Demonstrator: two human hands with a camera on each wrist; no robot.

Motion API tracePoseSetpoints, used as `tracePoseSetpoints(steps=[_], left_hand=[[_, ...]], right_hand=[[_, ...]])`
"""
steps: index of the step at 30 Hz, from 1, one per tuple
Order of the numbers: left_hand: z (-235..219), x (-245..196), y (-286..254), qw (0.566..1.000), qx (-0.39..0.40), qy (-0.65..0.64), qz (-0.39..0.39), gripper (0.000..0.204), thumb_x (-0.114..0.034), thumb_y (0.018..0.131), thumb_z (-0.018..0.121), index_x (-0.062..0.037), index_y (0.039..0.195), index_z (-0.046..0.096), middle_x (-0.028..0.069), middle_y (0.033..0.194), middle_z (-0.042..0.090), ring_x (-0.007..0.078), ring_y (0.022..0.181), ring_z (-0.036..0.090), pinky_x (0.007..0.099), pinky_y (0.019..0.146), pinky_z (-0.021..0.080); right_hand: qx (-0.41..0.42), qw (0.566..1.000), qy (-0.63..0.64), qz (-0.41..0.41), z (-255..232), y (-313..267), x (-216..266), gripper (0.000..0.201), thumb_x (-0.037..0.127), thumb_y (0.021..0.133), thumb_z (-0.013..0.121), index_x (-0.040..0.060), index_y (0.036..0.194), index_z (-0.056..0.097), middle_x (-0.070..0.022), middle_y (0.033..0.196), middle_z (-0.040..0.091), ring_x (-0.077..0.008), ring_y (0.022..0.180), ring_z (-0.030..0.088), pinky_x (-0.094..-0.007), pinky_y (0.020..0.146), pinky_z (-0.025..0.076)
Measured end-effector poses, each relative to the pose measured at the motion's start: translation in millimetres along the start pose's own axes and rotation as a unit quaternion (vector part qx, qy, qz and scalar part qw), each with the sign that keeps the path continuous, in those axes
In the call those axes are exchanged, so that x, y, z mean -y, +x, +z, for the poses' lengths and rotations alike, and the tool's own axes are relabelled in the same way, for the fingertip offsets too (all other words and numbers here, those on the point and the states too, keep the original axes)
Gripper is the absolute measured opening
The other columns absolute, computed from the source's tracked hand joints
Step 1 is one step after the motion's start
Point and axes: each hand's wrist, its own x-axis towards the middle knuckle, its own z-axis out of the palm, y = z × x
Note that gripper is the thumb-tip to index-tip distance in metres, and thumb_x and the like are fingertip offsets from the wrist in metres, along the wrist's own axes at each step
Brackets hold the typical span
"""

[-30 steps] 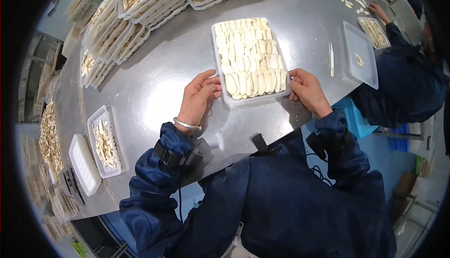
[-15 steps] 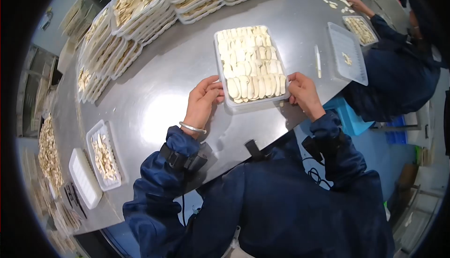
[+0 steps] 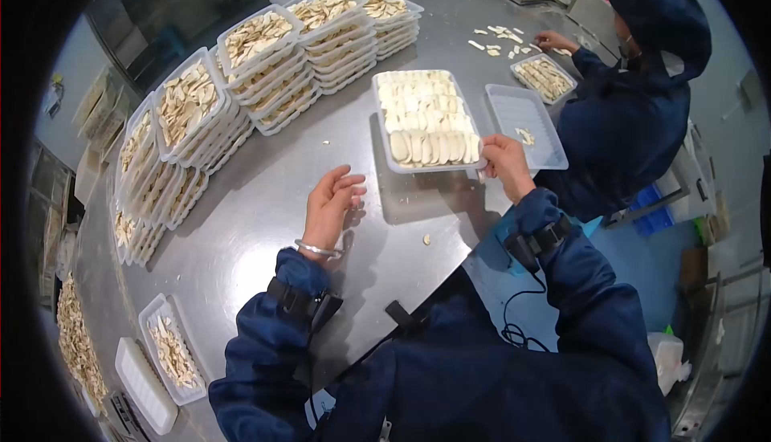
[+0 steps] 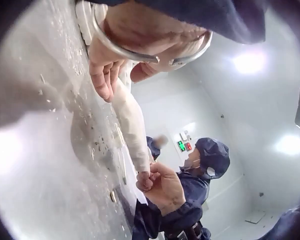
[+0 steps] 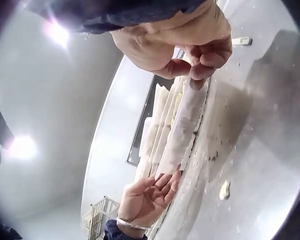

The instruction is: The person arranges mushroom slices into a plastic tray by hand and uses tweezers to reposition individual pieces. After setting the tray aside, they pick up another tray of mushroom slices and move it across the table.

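A clear plastic tray point(image 3: 438, 170), packed with neat rows of pale mushroom slices point(image 3: 430, 113), is held up over the metal table, its shadow falling below it. My right hand point(image 3: 506, 165) pinches its near right corner, thumb and fingers on the rim; the right wrist view shows this grip point(image 5: 200, 62) from the side. Off the tray's left side, my left hand point(image 3: 325, 209) has loosely bent fingers and holds nothing. A gap separates it from the tray in the head view. A metal bangle point(image 3: 318, 249) circles the left wrist.
Stacked trays of slices point(image 3: 257, 40) line the table's far left. An almost bare tray point(image 3: 526, 117) lies right of the held one, beside another person point(image 3: 618, 129) in dark blue. One loose slice point(image 3: 426, 239) lies near the front edge. A part-filled tray point(image 3: 173, 354) sits at left.
My left hand has come off the tray's side, while my right hand keeps its grip. The tray has risen from the table. The head view has turned, showing more of the stacks and the other person.
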Motion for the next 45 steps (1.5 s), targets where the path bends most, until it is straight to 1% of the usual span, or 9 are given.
tracePoseSetpoints(steps=[5,9,10,13,14,20,23,31,45], left_hand=[[-11,-1,-49,0.997,-0.023,0.077,0.013,0.043,-0.003,0.095,0.048,0.0022,0.137,0.047,0.0137,0.119,0.064,0.0171,0.1,0.062,0.0255,0.084,0.05],[-25,-2,-102,0.968,-0.037,0.245,0.043,0.045,-0.003,0.093,0.052,0.003,0.137,0.047,0.0136,0.117,0.064,0.0206,0.101,0.062,0.0309,0.087,0.05],[-31,0,-113,0.954,-0.027,0.295,0.044,0.048,0.0,0.088,0.053,0.0035,0.136,0.047,0.0183,0.123,0.06,0.0291,0.112,0.059,0.0366,0.094,0.048],[-39,-2,-133,0.872,0.012,0.463,0.157,0.052,0.003,0.083,0.053,0.0043,0.135,0.046,0.0233,0.129,0.053,0.0381,0.121,0.051,0.0424,0.104,0.041],[-43,2,-136,0.878,0.036,0.451,0.158,0.056,0.004,0.08,0.053,0.0048,0.135,0.045,0.0243,0.134,0.048,0.043,0.127,0.044,0.046,0.11,0.034],[-42,3,-131,0.839,0.073,0.522,0.135,0.058,0.004,0.075,0.055,0.0041,0.133,0.047,0.0212,0.14,0.045,0.0406,0.133,0.04,0.0462,0.113,0.032],[-40,-3,-130,0.832,0.076,0.537,0.115,0.059,0.003,0.075,0.057,0.0032,0.133,0.047,0.02,0.141,0.045,0.0401,0.133,0.04,0.0464,0.113,0.032],[-41,-5,-129,0.84,0.08,0.532,0.079,0.06,0.003,0.074,0.06,0.0019,0.134,0.048,0.0189,0.142,0.044,0.0395,0.134,0.039,0.0479,0.113,0.032],[-44,-9,-127,0.839,0.09,0.534,0.051,0.067,-0.011,0.07,0.073,-0.0017,0.133,0.052,0.0177,0.142,0.048,0.0379,0.133,0.045,0.0513,0.11,0.037]], right_hand=[[-0.035,0.998,-0.016,-0.054,-36,56,21,0.013,0.007,0.082,0.057,-0.003,0.086,0.064,-0.0068,0.064,0.061,-0.0108,0.047,0.051,-0.0252,0.044,0.037],[-0.069,0.996,-0.018,-0.052,-60,114,37,0.012,0.009,0.078,0.058,-0.0017,0.081,0.063,-0.008,0.063,0.061,-0.0124,0.044,0.05,-0.0267,0.042,0.037],[-0.077,0.995,-0.023,-0.057,-65,130,41,0.012,0.009,0.077,0.058,-0.0015,0.079,0.063,-0.0082,0.062,0.061,-0.0128,0.043,0.05,-0.0272,0.041,0.037],[-0.11,0.991,-0.032,-0.062,-74,177,46,0.012,0.01,0.075,0.058,-0.0012,0.075,0.062,-0.0092,0.06,0.061,-0.014,0.042,0.05,-0.0284,0.041,0.037],[-0.127,0.99,-0.034,-0.059,-75,194,46,0.012,0.01,0.074,0.058,-0.0013,0.073,0.062,-0.0098,0.06,0.062,-0.0144,0.042,0.051,-0.0286,0.041,0.038],[-0.214,0.972,-0.088,-0.052,-83,290,40,0.023,0.016,0.077,0.06,-0.0038,0.069,0.068,-0.0109,0.061,0.067,-0.0176,0.048,0.062,-0.0307,0.048,0.049],[-0.236,0.964,-0.118,-0.031,-74,324,42,0.019,0.014,0.076,0.061,-0.0042,0.073,0.067,-0.0133,0.062,0.065,-0.0168,0.044,0.056,-0.0311,0.041,0.041],[-0.284,0.959,-0.025,0.001,-45,411,14,0.021,0.012,0.082,0.058,-0.0072,0.08,0.063,-0.0172,0.067,0.065,-0.019,0.047,0.057,-0.0319,0.04,0.042],[-0.274,0.958,-0.069,0.04,19,441,4,0.025,0.012,0.084,0.055,-0.0102,0.082,0.065,-0.0151,0.065,0.067,-0.0182,0.051,0.063,-0.03,0.045,0.046]])
